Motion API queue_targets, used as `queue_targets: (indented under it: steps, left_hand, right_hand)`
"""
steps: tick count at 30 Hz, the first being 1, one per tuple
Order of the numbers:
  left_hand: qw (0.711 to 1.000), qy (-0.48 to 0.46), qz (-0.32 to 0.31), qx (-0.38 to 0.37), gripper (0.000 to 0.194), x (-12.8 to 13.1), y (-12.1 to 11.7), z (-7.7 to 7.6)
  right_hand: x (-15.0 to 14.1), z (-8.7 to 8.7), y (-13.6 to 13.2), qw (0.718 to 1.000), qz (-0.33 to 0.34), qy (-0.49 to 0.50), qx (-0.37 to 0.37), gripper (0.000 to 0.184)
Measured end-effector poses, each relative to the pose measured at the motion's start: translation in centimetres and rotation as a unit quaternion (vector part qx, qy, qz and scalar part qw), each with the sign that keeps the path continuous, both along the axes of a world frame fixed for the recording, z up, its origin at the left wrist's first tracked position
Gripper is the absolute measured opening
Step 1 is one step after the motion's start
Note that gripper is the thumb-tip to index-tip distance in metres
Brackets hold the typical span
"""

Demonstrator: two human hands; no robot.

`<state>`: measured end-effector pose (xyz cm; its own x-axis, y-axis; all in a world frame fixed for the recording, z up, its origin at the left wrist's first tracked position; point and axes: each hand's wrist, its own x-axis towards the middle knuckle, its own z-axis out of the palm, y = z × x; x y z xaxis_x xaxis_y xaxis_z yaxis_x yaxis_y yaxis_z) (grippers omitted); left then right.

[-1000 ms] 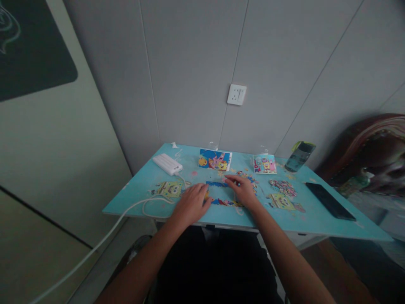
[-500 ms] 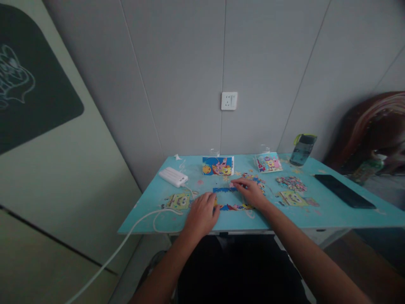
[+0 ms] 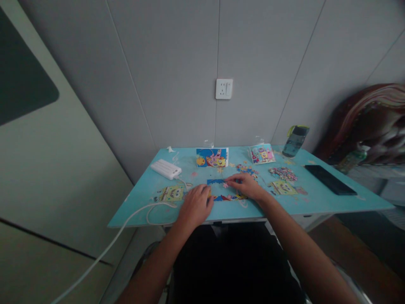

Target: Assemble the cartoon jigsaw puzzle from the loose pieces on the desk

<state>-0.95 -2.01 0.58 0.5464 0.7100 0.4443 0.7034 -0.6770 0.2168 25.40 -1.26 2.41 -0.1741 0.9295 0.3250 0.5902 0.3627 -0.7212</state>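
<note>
I watch the two hands, set apart. The left hand (image 3: 196, 203) lies with thumb spread over the left end of the puzzle border (image 3: 227, 197), which stretches between both hands. The right hand (image 3: 246, 185) brings its fingertips close together at the border's far edge; I cannot tell whether they grip anything. Loose pieces (image 3: 248, 169) lie just beyond it.

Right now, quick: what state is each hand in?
Left hand: open, lying at the left side of the multicoloured rectangular jigsaw border.
Right hand: near the border's far edge; whether its grip holds anything cannot be told.
</note>
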Motion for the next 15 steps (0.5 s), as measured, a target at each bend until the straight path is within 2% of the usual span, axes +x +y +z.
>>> queue_targets:
  steps: [5,15]
  left_hand:
    - [1.000,0.000,-0.004,0.008,0.031,0.0,0.1,-0.1]
    - [1.000,-0.004,-0.011,0.019,0.028,0.1,0.0,0.0]
  right_hand:
    - [0.2,0.0,-0.7,1.000,0.030,0.000,0.005,0.023]
    - [1.1,-0.7,-0.9,0.999,0.039,-0.005,-0.017,0.026]
